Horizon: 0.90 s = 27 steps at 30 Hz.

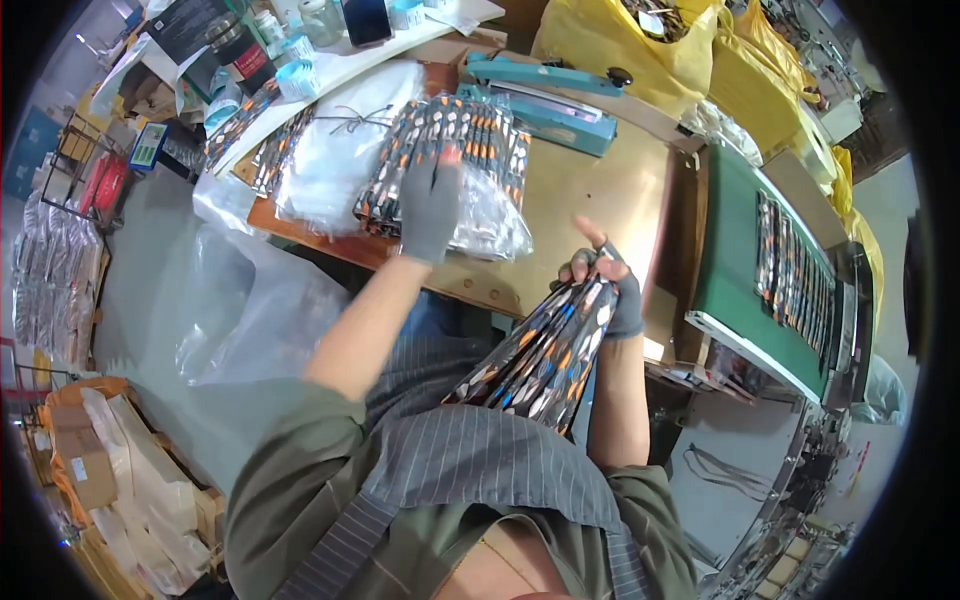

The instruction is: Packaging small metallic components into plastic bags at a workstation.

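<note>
Both hands wear grey fingerless gloves. My right hand (612, 285) is closed around one end of a bunch of long, slim black strips (555, 350) patterned in orange, white and grey, its index finger pointing up. The bunch fans down toward my striped apron. My left hand (432, 205) is over a pile of similar patterned strips (480, 130) at the table's left, fingers stretched forward on or just above it. Clear plastic bags (490, 225) lie at the pile's near side; more clear bags (340, 150) are stacked left of it. Contact under my left palm is hidden.
A teal bag sealer (555, 115) stands behind the pile on the tan tabletop (610, 185). To the right, a green conveyor belt (740, 255) carries a row of patterned strips (790, 260). Yellow bags (630, 50) rise at the back. A white shelf (400, 48) holds jars and tape rolls.
</note>
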Motion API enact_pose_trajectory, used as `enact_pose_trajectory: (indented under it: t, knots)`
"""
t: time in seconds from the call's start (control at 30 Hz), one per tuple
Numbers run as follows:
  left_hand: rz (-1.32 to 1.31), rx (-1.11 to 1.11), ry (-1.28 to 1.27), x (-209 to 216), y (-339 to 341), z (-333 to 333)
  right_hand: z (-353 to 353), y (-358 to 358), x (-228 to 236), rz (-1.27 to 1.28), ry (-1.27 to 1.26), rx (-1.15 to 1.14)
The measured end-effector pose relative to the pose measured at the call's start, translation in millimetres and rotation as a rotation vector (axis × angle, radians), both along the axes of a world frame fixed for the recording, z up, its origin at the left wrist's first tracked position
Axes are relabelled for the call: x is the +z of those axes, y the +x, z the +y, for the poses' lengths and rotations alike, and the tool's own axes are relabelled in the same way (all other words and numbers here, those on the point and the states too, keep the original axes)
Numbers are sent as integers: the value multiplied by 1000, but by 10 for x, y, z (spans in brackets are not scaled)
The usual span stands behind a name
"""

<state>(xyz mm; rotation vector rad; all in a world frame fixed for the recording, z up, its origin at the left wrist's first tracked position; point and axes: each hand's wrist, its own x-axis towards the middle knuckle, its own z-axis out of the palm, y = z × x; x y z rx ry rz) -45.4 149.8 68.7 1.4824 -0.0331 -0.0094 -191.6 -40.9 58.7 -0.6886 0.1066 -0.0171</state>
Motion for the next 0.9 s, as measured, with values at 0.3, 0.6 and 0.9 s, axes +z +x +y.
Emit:
enact_pose_trajectory:
  t: [0.3,0.6,0.9]
  knots:
    - [-891,-686,423,285,-891,-266,31,-144,-24,-94,-31,64]
    - [-469,-802,369,-185,-1656,223,272,-1257,-451,457,-1334,87]
    - [-860,-613,904,979,54,-581,-316,26,1040,13,-2051,-645]
